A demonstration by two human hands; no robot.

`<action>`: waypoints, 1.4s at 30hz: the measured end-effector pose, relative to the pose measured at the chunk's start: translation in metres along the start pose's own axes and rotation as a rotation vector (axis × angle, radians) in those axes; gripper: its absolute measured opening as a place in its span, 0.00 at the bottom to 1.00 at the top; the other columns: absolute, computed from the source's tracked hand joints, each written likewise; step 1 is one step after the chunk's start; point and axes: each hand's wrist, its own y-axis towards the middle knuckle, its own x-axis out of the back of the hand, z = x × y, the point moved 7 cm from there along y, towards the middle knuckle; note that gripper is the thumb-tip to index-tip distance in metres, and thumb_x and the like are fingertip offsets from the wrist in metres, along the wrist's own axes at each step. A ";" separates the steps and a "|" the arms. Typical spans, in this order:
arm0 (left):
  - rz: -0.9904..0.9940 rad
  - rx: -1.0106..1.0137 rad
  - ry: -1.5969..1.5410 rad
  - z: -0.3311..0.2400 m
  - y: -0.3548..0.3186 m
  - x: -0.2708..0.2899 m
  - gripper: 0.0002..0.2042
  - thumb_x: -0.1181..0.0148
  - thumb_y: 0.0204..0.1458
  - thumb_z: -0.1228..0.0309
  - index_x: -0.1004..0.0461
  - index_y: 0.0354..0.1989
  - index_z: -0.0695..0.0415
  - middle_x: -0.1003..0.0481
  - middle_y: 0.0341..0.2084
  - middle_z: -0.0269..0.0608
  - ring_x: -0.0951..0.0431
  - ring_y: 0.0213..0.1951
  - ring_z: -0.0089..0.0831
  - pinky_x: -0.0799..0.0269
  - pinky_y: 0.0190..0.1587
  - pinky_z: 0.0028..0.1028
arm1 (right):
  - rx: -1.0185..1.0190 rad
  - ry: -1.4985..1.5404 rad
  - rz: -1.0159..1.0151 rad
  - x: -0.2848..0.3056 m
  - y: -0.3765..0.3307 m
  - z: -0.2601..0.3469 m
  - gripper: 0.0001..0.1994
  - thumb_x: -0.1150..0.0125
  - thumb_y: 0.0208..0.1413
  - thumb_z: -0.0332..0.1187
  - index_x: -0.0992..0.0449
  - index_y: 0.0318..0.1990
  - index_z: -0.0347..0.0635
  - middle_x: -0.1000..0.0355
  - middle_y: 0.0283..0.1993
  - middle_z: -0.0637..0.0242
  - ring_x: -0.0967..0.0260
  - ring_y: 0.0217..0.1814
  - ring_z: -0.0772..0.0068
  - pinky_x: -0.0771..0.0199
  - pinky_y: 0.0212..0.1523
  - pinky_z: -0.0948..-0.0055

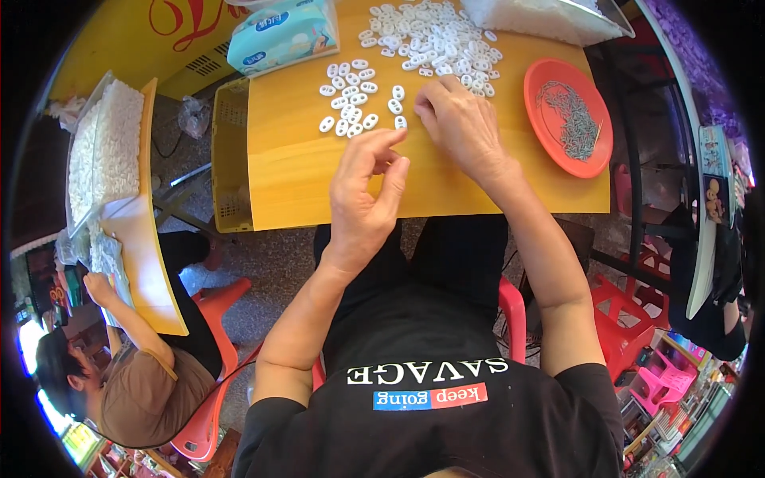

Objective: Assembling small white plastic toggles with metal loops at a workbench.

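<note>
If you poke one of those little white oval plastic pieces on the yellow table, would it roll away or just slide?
Probably slide. The small white oval plastic pieces look flat and lie flat on the yellow table, so rolling seems unlikely. They seem light and stiff: many sit loose in a heap, and the right hand works them with fingertips alone.

A yellow counter [319,175] stands on a speckled grey floor [263,263]. Red plastic chairs [617,319] crowd around it. A co-worker [135,382] sits at a second yellow counter [147,263].

One orange plate [550,88], one tissue pack [280,32], two hands.
</note>
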 end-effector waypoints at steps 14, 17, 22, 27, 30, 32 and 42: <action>0.074 0.276 -0.118 0.029 0.000 -0.021 0.11 0.47 0.61 0.78 0.29 0.52 0.63 0.25 0.43 0.38 0.24 0.38 0.21 0.27 0.42 0.21 | -0.325 0.809 0.015 -0.007 -0.030 -0.024 0.11 0.39 0.55 0.29 0.23 0.44 0.35 0.24 0.32 0.60 0.28 0.27 0.73 0.28 0.28 0.71; 0.009 -0.063 0.047 0.011 0.010 -0.024 0.13 0.42 0.53 0.85 0.25 0.47 0.61 0.26 0.38 0.41 0.22 0.34 0.27 0.25 0.37 0.24 | -0.541 1.181 0.103 -0.001 -0.044 -0.021 0.12 0.38 0.58 0.32 0.23 0.46 0.34 0.25 0.33 0.69 0.34 0.27 0.86 0.33 0.27 0.81; 0.046 -0.206 0.224 -0.010 0.010 -0.036 0.15 0.40 0.50 0.87 0.25 0.46 0.61 0.26 0.38 0.43 0.22 0.35 0.30 0.26 0.39 0.25 | -0.595 1.308 0.021 0.003 -0.060 -0.023 0.11 0.39 0.59 0.32 0.23 0.44 0.34 0.26 0.33 0.71 0.34 0.27 0.87 0.35 0.25 0.85; 0.041 -0.256 0.289 -0.012 0.010 -0.036 0.13 0.38 0.50 0.86 0.24 0.43 0.62 0.26 0.38 0.44 0.23 0.35 0.31 0.26 0.38 0.26 | -0.561 1.474 0.060 0.007 -0.065 -0.011 0.11 0.40 0.61 0.30 0.23 0.46 0.32 0.25 0.34 0.69 0.32 0.28 0.85 0.30 0.29 0.83; 0.069 -0.132 0.118 -0.002 0.010 -0.036 0.09 0.40 0.54 0.84 0.25 0.43 0.63 0.25 0.37 0.40 0.24 0.36 0.27 0.27 0.38 0.23 | -0.519 1.491 0.053 0.016 -0.071 -0.010 0.11 0.40 0.61 0.30 0.24 0.46 0.31 0.25 0.35 0.68 0.31 0.28 0.85 0.29 0.29 0.83; 0.084 0.018 -0.055 0.005 0.009 -0.038 0.08 0.41 0.55 0.82 0.25 0.43 0.63 0.25 0.37 0.39 0.24 0.36 0.26 0.27 0.39 0.23 | -0.474 1.361 0.041 0.024 -0.074 -0.008 0.11 0.40 0.61 0.29 0.25 0.46 0.30 0.26 0.34 0.69 0.31 0.29 0.85 0.29 0.30 0.83; 0.179 0.453 -0.599 0.021 0.002 -0.075 0.08 0.41 0.59 0.74 0.26 0.43 0.65 0.23 0.32 0.39 0.24 0.33 0.24 0.27 0.40 0.23 | -0.235 0.841 -0.222 0.071 -0.082 -0.020 0.04 0.35 0.53 0.24 0.22 0.35 0.32 0.27 0.28 0.66 0.29 0.27 0.81 0.29 0.28 0.80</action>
